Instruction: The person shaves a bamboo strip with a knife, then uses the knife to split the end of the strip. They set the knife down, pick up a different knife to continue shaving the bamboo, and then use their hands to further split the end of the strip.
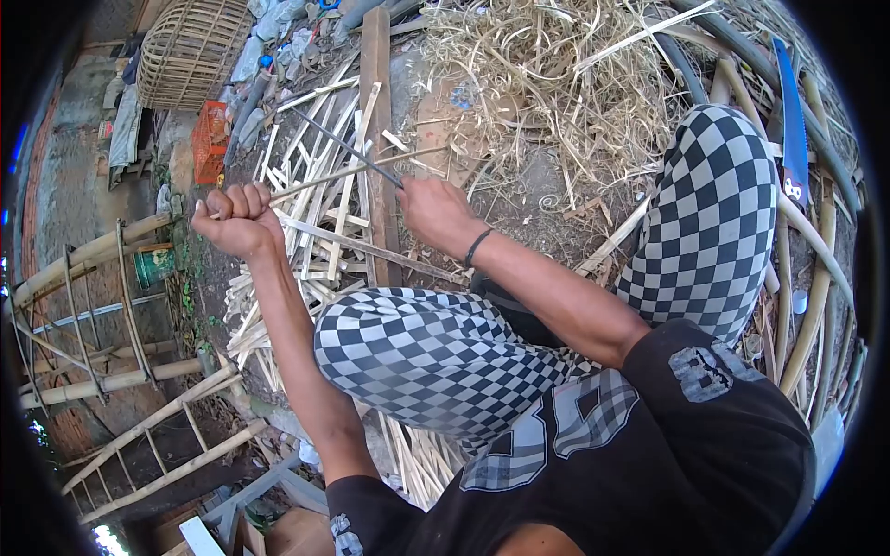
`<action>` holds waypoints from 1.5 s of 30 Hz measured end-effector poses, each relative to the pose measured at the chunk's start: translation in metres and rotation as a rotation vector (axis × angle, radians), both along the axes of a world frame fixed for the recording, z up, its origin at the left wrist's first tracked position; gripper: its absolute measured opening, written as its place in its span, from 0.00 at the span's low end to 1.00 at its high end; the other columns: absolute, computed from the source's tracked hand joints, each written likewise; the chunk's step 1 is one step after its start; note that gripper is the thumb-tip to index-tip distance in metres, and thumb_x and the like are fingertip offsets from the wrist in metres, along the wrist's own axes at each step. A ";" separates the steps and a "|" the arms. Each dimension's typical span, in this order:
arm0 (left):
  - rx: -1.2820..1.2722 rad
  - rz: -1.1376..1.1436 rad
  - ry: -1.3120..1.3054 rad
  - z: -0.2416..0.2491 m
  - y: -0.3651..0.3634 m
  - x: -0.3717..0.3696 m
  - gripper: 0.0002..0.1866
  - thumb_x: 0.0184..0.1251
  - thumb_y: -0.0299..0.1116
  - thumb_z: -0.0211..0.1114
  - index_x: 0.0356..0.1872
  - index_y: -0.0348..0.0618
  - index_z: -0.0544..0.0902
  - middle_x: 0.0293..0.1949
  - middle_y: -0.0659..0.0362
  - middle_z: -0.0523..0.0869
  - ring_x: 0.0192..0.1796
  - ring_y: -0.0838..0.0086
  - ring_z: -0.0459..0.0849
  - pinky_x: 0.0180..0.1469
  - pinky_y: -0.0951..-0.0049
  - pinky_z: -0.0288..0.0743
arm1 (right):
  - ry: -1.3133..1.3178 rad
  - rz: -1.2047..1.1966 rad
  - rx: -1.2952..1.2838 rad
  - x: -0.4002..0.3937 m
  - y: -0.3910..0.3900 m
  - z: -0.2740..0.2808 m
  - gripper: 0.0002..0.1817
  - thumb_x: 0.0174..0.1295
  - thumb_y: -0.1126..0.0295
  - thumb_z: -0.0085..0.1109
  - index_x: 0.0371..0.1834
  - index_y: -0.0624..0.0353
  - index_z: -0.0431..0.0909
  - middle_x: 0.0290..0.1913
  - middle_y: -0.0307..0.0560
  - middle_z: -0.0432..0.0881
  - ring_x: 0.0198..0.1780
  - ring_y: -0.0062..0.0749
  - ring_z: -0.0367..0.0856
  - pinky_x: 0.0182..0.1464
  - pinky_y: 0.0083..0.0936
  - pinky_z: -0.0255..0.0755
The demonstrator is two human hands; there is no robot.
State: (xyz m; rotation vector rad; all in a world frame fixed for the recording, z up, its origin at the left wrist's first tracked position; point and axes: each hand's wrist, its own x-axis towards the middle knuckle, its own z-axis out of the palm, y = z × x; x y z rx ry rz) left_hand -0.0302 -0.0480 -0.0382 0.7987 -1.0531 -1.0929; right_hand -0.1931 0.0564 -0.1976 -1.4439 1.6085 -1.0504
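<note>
My left hand (238, 221) is closed in a fist around one end of a thin bamboo strip (357, 170), which runs rightward past my right hand. My right hand (438, 215) is wrapped round the handle end of a knife (348, 148) with a long, narrow dark blade; its handle is hidden in my fingers. The blade points up and to the left, crossing the strip in this view just beyond my right fingers. Beneath both tools lie many split bamboo pieces (320, 208) and an upright-running wooden plank (375, 88).
Curly bamboo shavings (556, 88) are heaped ahead. A blue-bladed saw (791, 116) lies on poles at the right. Farther left are a woven basket (190, 51), an orange crate (210, 141) and a bamboo ladder (153, 422). My checkered knees flank the work area.
</note>
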 end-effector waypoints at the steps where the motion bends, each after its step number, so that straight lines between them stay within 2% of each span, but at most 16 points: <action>1: -0.008 -0.053 0.005 -0.003 0.000 0.002 0.22 0.70 0.47 0.42 0.16 0.54 0.51 0.13 0.67 0.46 0.17 0.79 0.40 0.24 0.70 0.41 | -0.016 0.032 0.004 0.000 0.002 0.011 0.14 0.72 0.64 0.47 0.43 0.64 0.77 0.26 0.65 0.82 0.33 0.64 0.83 0.39 0.54 0.77; 4: 0.008 -0.065 0.014 -0.009 0.005 -0.004 0.22 0.70 0.47 0.42 0.16 0.54 0.51 0.13 0.67 0.46 0.17 0.78 0.40 0.24 0.70 0.42 | 0.009 0.119 0.036 0.010 0.008 0.036 0.11 0.70 0.65 0.49 0.43 0.62 0.77 0.25 0.63 0.82 0.32 0.63 0.83 0.37 0.54 0.77; 6: 0.001 -0.077 -0.004 -0.005 0.007 -0.005 0.22 0.69 0.47 0.42 0.16 0.54 0.51 0.13 0.67 0.46 0.17 0.78 0.40 0.24 0.70 0.42 | 0.011 0.102 -0.111 0.018 0.007 0.035 0.10 0.70 0.65 0.50 0.44 0.60 0.76 0.23 0.62 0.81 0.29 0.62 0.83 0.34 0.53 0.77; 9: 0.008 -0.022 0.010 -0.007 -0.003 0.011 0.22 0.69 0.47 0.42 0.16 0.54 0.51 0.13 0.67 0.46 0.17 0.78 0.40 0.24 0.70 0.42 | 0.069 0.031 -0.090 0.017 -0.002 -0.023 0.10 0.67 0.66 0.52 0.44 0.59 0.77 0.23 0.62 0.82 0.28 0.61 0.84 0.33 0.52 0.78; 11: 0.040 0.091 0.034 -0.014 -0.007 0.024 0.21 0.67 0.46 0.42 0.15 0.54 0.50 0.13 0.68 0.46 0.16 0.78 0.40 0.23 0.70 0.41 | 0.138 0.004 -0.022 0.013 -0.004 -0.030 0.11 0.64 0.69 0.52 0.44 0.61 0.78 0.25 0.61 0.83 0.30 0.60 0.85 0.35 0.48 0.80; 17: 0.032 0.014 0.027 -0.018 0.013 0.021 0.22 0.67 0.48 0.42 0.15 0.54 0.50 0.12 0.68 0.46 0.16 0.78 0.40 0.23 0.70 0.42 | 0.146 0.141 -0.052 0.018 0.010 0.034 0.11 0.58 0.73 0.52 0.42 0.64 0.77 0.26 0.62 0.84 0.32 0.58 0.86 0.36 0.48 0.80; 22: 0.052 -0.010 0.059 -0.015 0.014 0.023 0.21 0.64 0.45 0.45 0.15 0.54 0.51 0.13 0.68 0.47 0.17 0.78 0.40 0.26 0.70 0.43 | 0.103 0.027 -0.040 0.015 -0.007 -0.038 0.10 0.62 0.72 0.51 0.43 0.61 0.77 0.26 0.62 0.83 0.30 0.62 0.84 0.35 0.53 0.78; 24: 0.058 0.020 0.069 -0.016 0.017 0.022 0.21 0.64 0.45 0.45 0.14 0.54 0.52 0.13 0.68 0.47 0.18 0.78 0.40 0.26 0.70 0.43 | 0.233 -0.033 0.007 0.001 -0.012 -0.057 0.10 0.64 0.70 0.50 0.43 0.62 0.77 0.27 0.62 0.83 0.31 0.63 0.84 0.35 0.53 0.78; 28: 0.026 -0.058 0.050 -0.013 0.014 0.016 0.21 0.65 0.46 0.46 0.15 0.54 0.52 0.12 0.68 0.47 0.17 0.78 0.41 0.26 0.70 0.43 | 0.296 0.010 -0.010 0.002 -0.012 -0.018 0.11 0.66 0.68 0.49 0.43 0.62 0.77 0.26 0.63 0.83 0.31 0.62 0.84 0.36 0.52 0.78; 30: 0.036 -0.075 0.050 -0.013 0.016 0.014 0.21 0.65 0.46 0.46 0.15 0.54 0.52 0.12 0.68 0.47 0.17 0.78 0.41 0.26 0.70 0.43 | 0.182 0.094 -0.007 0.011 0.001 0.022 0.11 0.59 0.76 0.49 0.42 0.66 0.78 0.30 0.65 0.85 0.34 0.58 0.86 0.38 0.48 0.80; 31: 0.024 -0.086 0.028 -0.012 0.014 0.015 0.21 0.66 0.47 0.45 0.15 0.54 0.52 0.12 0.68 0.47 0.18 0.78 0.40 0.25 0.70 0.43 | 0.150 0.077 -0.052 0.021 -0.001 0.017 0.10 0.67 0.67 0.50 0.42 0.61 0.76 0.25 0.63 0.82 0.30 0.61 0.84 0.34 0.52 0.77; 33: -0.009 -0.173 0.029 -0.012 0.012 0.018 0.22 0.66 0.49 0.45 0.16 0.54 0.52 0.11 0.68 0.47 0.18 0.78 0.39 0.25 0.70 0.42 | 0.158 0.055 -0.054 0.020 -0.009 -0.008 0.10 0.67 0.66 0.50 0.43 0.61 0.76 0.25 0.63 0.82 0.30 0.61 0.84 0.34 0.52 0.77; 35: 0.014 -0.125 0.029 -0.012 0.013 0.020 0.22 0.66 0.49 0.45 0.15 0.54 0.52 0.11 0.68 0.47 0.18 0.78 0.39 0.24 0.70 0.42 | 0.165 -0.022 -0.036 0.010 -0.017 -0.058 0.11 0.68 0.64 0.51 0.45 0.60 0.77 0.27 0.62 0.83 0.32 0.60 0.84 0.35 0.53 0.76; 38: 0.028 -0.114 0.039 -0.016 0.012 0.026 0.22 0.65 0.50 0.45 0.15 0.54 0.52 0.11 0.68 0.46 0.18 0.78 0.39 0.24 0.71 0.42 | 0.283 -0.032 0.085 -0.010 -0.025 -0.087 0.11 0.62 0.71 0.49 0.43 0.63 0.79 0.33 0.63 0.85 0.38 0.57 0.86 0.41 0.47 0.80; 42: -0.001 -0.113 0.012 -0.015 0.009 0.019 0.22 0.65 0.50 0.45 0.16 0.54 0.52 0.11 0.68 0.46 0.18 0.78 0.39 0.24 0.70 0.43 | 0.322 0.003 0.084 0.001 -0.029 -0.042 0.11 0.62 0.71 0.50 0.43 0.64 0.79 0.32 0.63 0.85 0.37 0.57 0.86 0.41 0.48 0.80; 45: 0.017 -0.096 0.017 -0.015 0.013 0.015 0.22 0.65 0.49 0.46 0.15 0.54 0.51 0.11 0.68 0.46 0.18 0.78 0.39 0.25 0.70 0.43 | 0.226 0.093 0.059 0.015 -0.014 -0.011 0.11 0.67 0.67 0.49 0.46 0.60 0.77 0.32 0.65 0.84 0.37 0.60 0.85 0.39 0.51 0.77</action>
